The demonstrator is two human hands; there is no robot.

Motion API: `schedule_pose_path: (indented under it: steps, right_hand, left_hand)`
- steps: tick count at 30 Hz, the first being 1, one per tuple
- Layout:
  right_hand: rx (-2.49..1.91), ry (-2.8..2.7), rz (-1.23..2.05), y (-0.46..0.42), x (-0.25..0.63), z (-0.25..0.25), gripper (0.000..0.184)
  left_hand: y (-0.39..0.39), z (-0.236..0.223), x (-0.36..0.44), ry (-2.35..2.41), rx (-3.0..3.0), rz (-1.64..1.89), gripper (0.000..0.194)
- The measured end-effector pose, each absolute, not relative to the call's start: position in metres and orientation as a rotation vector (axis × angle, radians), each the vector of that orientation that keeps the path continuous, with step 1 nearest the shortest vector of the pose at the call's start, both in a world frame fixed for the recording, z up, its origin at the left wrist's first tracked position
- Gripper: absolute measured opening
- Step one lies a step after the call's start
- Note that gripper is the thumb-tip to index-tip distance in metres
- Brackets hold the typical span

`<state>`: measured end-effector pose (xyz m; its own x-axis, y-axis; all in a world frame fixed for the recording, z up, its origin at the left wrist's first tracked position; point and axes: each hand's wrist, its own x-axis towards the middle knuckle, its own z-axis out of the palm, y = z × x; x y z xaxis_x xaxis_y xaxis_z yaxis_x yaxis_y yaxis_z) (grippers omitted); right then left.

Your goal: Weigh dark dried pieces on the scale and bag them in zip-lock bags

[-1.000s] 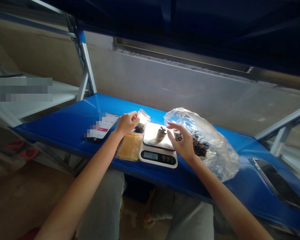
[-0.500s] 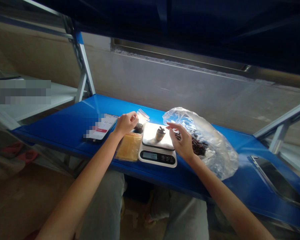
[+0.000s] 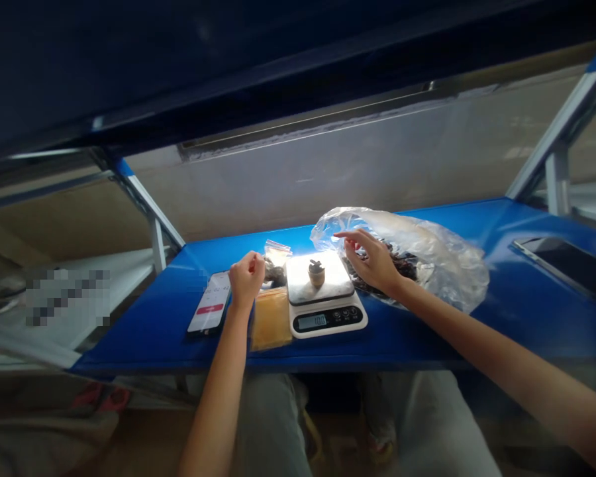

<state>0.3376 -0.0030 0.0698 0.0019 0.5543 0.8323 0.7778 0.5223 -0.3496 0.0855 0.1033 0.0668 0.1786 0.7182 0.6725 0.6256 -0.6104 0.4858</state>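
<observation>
The left hand (image 3: 246,279) is hanging raised above the shelf, its fingers bunched into a loose pinch. They are hiding whatever might lie between them, so I cannot tell if it is holding anything. Just beyond it, a small clear bag (image 3: 277,253) is lying by a dark clump (image 3: 274,275), partly blocked by the hand. The right hand (image 3: 372,262) is staying open with its fingers spread, touching the mouth of a large clear bag (image 3: 442,258) and gripping nothing that shows. Dark dried pieces (image 3: 385,266) are lying inside that bag, half hidden by the hand and the crumpled plastic. Between the hands, a small brown cup (image 3: 316,273) is standing on a white scale (image 3: 322,324), its pan washed out by glare, and the display is too small to read reliably. A yellow packet (image 3: 271,319) is lying on the near left of the scale, a phone (image 3: 209,303) with a hard-to-read screen is lying further left, and a dark slab (image 3: 566,265) is lying far right, cut off by the frame. All of this is resting on a blue shelf (image 3: 377,351).
</observation>
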Motion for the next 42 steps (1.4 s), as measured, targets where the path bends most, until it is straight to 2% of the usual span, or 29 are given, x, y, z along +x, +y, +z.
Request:
schedule_pose_path:
  steps: [2, 4, 7, 12, 15, 19, 26, 32, 42]
  right_hand:
    - [-1.144, -1.693, -0.25, -0.003, 0.339, 0.07, 0.028]
    - [-1.149, -1.704, -0.252, -0.002, 0.341, 0.07, 0.029]
    - [-1.153, -1.692, -0.249, -0.002, 0.344, 0.072, 0.029]
    - [-1.124, -1.699, -0.247, -0.005, 0.343, 0.077, 0.03]
    - [-1.114, -1.734, -0.257, -0.006, 0.34, 0.079, 0.028]
    - [-1.113, -1.789, -0.193, -0.007, 0.332, 0.079, 0.024]
    - [-1.176, -1.976, -0.038, -0.007, 0.312, 0.068, 0.031]
    - [-1.24, -1.907, -0.019, -0.002, 0.307, 0.06, 0.032]
    - [-1.117, -1.827, 0.093, 0.001, 0.308, 0.065, 0.015]
  left_hand:
    - [0.095, 0.074, 0.082, 1.28, 2.28, 1.683, 0.038]
    - [0.081, 0.08, 0.077, 1.242, 2.213, 1.798, 0.038]
    - [0.055, 0.078, 0.064, 1.232, 2.212, 1.675, 0.036]
    - [0.027, 0.049, 0.048, 1.404, 2.354, 1.345, 0.018]
    - [0.024, 0.037, 0.047, 1.389, 2.477, 1.261, 0.025]
    - [0.026, 0.046, 0.049, 1.417, 2.432, 1.345, 0.024]
    - [0.051, 0.082, 0.061, 1.265, 2.248, 1.474, 0.024]
    - [0.074, 0.069, 0.058, 1.353, 2.339, 1.563, 0.019]
    - [0.072, 0.06, 0.046, 1.379, 2.132, 1.551, 0.022]
